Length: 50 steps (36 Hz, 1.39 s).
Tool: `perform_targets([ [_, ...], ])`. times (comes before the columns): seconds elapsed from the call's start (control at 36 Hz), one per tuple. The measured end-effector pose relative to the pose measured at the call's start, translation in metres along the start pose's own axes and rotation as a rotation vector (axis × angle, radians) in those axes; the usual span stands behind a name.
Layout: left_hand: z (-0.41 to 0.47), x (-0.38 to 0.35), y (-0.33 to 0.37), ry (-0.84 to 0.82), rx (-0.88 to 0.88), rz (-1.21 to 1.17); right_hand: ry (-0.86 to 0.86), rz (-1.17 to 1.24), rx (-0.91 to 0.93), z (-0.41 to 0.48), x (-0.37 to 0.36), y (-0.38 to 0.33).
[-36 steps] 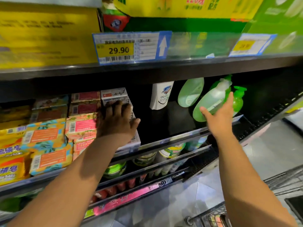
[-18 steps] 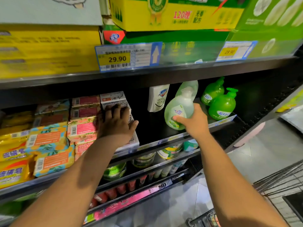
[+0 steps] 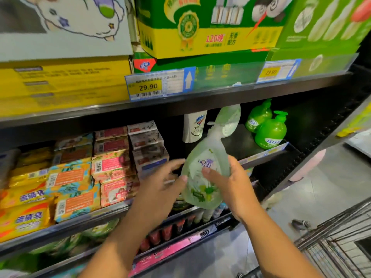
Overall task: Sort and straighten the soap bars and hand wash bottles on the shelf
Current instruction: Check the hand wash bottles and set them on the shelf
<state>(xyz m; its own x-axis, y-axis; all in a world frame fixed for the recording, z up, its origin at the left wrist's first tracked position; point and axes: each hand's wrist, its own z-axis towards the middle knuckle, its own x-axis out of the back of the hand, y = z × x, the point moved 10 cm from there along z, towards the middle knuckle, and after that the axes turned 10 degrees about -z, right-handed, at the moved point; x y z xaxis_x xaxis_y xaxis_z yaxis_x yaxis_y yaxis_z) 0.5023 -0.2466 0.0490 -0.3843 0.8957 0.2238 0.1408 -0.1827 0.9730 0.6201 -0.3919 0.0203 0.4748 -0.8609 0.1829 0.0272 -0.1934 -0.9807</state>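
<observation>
My right hand [image 3: 232, 183] grips a pale green hand wash bottle [image 3: 204, 173], held out in front of the shelf edge [image 3: 261, 155]. My left hand [image 3: 162, 185] is at the bottle's left side with straight fingers, a fingertip touching it. On the shelf behind stand a second pale green bottle [image 3: 228, 119], a white bottle [image 3: 193, 126] and two bright green pump bottles [image 3: 270, 130]. Stacks of soap bars fill the shelf's left part: white boxes [image 3: 147, 145], pink packs [image 3: 112, 167], orange-and-teal packs [image 3: 70, 181] and yellow packs [image 3: 24, 197].
Large green and yellow boxes [image 3: 200, 37] sit on the shelf above, over a 29.90 price tag [image 3: 148, 87]. Lower shelves hold small tubes and jars [image 3: 180, 223]. A wire cart [image 3: 337, 243] stands at the lower right on the tiled floor.
My right hand has pulled the pale green bottle off the shelf, leftward and toward me. My left hand has left the white soap boxes and moved right to the bottle.
</observation>
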Motion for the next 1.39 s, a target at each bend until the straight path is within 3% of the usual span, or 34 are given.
perform_targets([
  [0.14, -0.024, -0.028, -0.029, -0.025, 0.173, -0.417, -0.058, 0.089, -0.118, -0.024, -0.018, 0.012],
  [0.28, -0.030, -0.024, -0.038, -0.022, 0.270, -0.681, -0.191, 0.256, -0.096, -0.044, -0.029, -0.004],
  [0.42, -0.034, -0.019, -0.043, 0.006, 0.361, -0.980, -0.005, 0.121, -0.090, -0.041, -0.016, 0.009],
  [0.5, -0.035, -0.020, -0.042, 0.044, 0.326, -1.095, -0.105, 0.062, -0.159, -0.047, -0.034, 0.018],
  [0.56, -0.033, -0.017, -0.040, 0.083, 0.292, -1.092, -0.216, 0.146, -0.200, -0.056, -0.049, 0.016],
  [0.61, -0.030, -0.008, -0.040, 0.138, 0.249, -1.059, -0.223, 0.202, -0.177, -0.060, -0.053, 0.007],
  [0.72, -0.025, 0.006, -0.040, 0.193, 0.233, -0.952, 0.006, 0.049, -0.052, -0.059, -0.034, -0.007],
  [0.81, -0.028, -0.011, -0.037, 0.107, 0.325, -0.964, 0.104, -0.276, 0.218, -0.060, -0.026, -0.030],
  [0.86, -0.030, -0.022, -0.034, 0.081, 0.372, -1.078, 0.029, -0.445, 0.451, -0.063, -0.036, -0.046],
  [0.92, -0.030, -0.024, -0.035, 0.085, 0.391, -1.169, -0.105, -0.456, 0.560, -0.066, -0.047, -0.052],
  [1.0, -0.024, -0.018, -0.039, 0.090, 0.351, -1.268, -0.119, -0.411, 0.492, -0.059, -0.042, -0.046],
  [1.06, -0.018, -0.012, -0.038, 0.093, 0.287, -1.283, -0.053, -0.352, 0.321, -0.054, -0.033, -0.035],
  [1.14, -0.015, -0.003, -0.037, 0.137, 0.243, -1.263, -0.204, 0.029, -0.054, -0.054, -0.045, -0.004],
  [1.19, -0.015, 0.002, -0.037, 0.178, 0.222, -1.259, -0.256, 0.215, -0.183, -0.059, -0.052, 0.003],
  [1.31, -0.017, 0.008, -0.044, 0.261, 0.228, -1.248, -0.038, 0.163, -0.037, -0.055, -0.032, -0.010],
  [1.39, -0.019, -0.009, -0.037, 0.148, 0.295, -1.161, 0.091, -0.180, 0.226, -0.058, -0.021, -0.028],
])
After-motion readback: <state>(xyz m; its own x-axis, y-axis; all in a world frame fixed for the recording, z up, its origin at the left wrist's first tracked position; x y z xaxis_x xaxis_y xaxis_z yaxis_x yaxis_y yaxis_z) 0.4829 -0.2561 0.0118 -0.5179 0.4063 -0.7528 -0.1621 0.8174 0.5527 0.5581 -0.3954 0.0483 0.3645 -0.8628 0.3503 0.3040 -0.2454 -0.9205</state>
